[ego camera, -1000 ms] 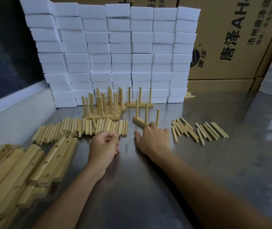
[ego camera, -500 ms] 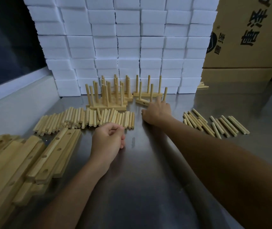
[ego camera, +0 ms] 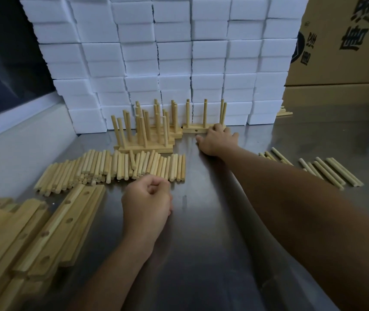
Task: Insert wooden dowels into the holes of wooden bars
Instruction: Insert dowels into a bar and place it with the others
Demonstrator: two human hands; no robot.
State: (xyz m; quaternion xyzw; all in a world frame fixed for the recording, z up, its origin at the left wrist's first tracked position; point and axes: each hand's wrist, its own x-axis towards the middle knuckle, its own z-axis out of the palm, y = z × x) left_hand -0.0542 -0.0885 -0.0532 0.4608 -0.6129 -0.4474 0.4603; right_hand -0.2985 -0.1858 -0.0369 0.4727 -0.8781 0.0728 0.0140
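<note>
Two hands were out over the steel worktop (ego camera: 212, 254), and they were doing very different jobs. Up in the centre of the frame, the right hand (ego camera: 216, 140) was stretched far forward, fingers resting on the near end of an assembled bar (ego camera: 196, 129) whose dowels stood upright, right at the foot of the white foam-block wall (ego camera: 174, 63); whether the fingers curled round the bar or merely pressed on it, I could not tell from this angle. Lower down, at centre frame, the left hand (ego camera: 147, 203) sat on the worktop clenched into a fist, with nothing visible inside it. Just above that fist lay a dense row of loose dowels (ego camera: 111, 168), packed side by side and running off toward the left of the frame. Behind that row, a cluster of finished bars (ego camera: 147, 135) bristled with upright dowels, sitting just left of the bar under the right hand. At the lower left, a stack of drilled bars (ego camera: 33, 239) lay flat, round holes showing along their top faces. Over on the right of the frame, partly hidden behind the right forearm, a smaller scatter of dowels (ego camera: 327, 171) lay on the worktop. Cardboard boxes (ego camera: 345, 52) with printed characters filled the upper right corner.
</note>
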